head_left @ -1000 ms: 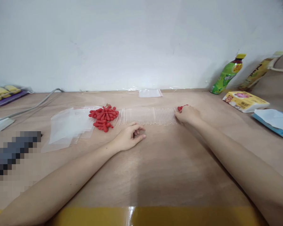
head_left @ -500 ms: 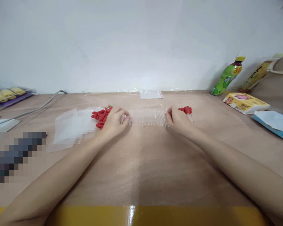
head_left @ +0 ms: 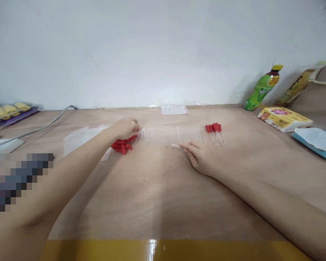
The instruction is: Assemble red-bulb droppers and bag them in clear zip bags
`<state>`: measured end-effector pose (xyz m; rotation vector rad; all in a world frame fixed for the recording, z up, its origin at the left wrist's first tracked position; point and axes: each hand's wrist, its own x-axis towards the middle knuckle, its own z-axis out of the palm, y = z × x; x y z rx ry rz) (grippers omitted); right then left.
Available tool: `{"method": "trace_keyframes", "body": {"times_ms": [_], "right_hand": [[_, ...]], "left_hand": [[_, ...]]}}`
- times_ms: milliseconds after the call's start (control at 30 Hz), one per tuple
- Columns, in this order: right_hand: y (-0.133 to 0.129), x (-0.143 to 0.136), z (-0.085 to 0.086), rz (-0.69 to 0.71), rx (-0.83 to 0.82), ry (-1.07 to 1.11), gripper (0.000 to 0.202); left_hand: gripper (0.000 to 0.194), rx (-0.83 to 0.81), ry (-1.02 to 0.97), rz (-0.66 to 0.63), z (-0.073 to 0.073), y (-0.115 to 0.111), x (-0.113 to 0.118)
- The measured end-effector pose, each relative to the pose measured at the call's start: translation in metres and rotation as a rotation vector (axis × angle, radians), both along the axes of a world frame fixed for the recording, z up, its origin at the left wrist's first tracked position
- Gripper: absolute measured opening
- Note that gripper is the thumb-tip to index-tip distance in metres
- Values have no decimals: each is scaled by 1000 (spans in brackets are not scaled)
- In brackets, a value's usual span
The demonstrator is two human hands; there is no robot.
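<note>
A row of clear thin dropper tubes (head_left: 163, 136) lies side by side across the middle of the table. My right hand (head_left: 199, 156) rests in front of the row's right part and pinches a clear dropper tube (head_left: 176, 146) pointing left. Over a pile of red rubber bulbs (head_left: 122, 146) at the row's left end, my left hand (head_left: 127, 127) has its fingers curled together. What its fingertips hold, if anything, is hidden. To the right of the row lie several droppers with red bulbs (head_left: 214, 127) fitted on clear tubes.
Clear plastic bags (head_left: 76, 141) lie beneath my left forearm, and a small bag (head_left: 174, 110) lies by the wall. A green bottle (head_left: 263, 88), a yellow tissue pack (head_left: 284, 117) and a blue packet (head_left: 315, 145) stand or lie at right. A grey cable (head_left: 51, 121) runs at left.
My right hand has moved off the row's right end toward the front and now holds a tube. My left hand has shifted left and back, onto the red bulbs, some of which have shifted.
</note>
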<state>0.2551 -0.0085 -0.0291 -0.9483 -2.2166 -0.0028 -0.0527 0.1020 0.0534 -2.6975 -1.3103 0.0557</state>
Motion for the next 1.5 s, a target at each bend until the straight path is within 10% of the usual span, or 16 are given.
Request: {"method": "trace_keyframes", "body": {"times_ms": [467, 633, 900, 1500], "right_hand": [[-5, -1, 7, -18, -44, 30, 19], [-6, -2, 9, -40, -62, 54, 17], [-7, -3, 7, -50, -11, 38, 16], [-14, -13, 12, 75, -46, 39, 10]], "left_hand": [[19, 155, -441, 115, 2, -40, 10], [22, -137, -989, 35, -17, -91, 42], [22, -502, -1258, 66, -59, -113, 78], [21, -350, -1031, -10, -66, -115, 78]]}}
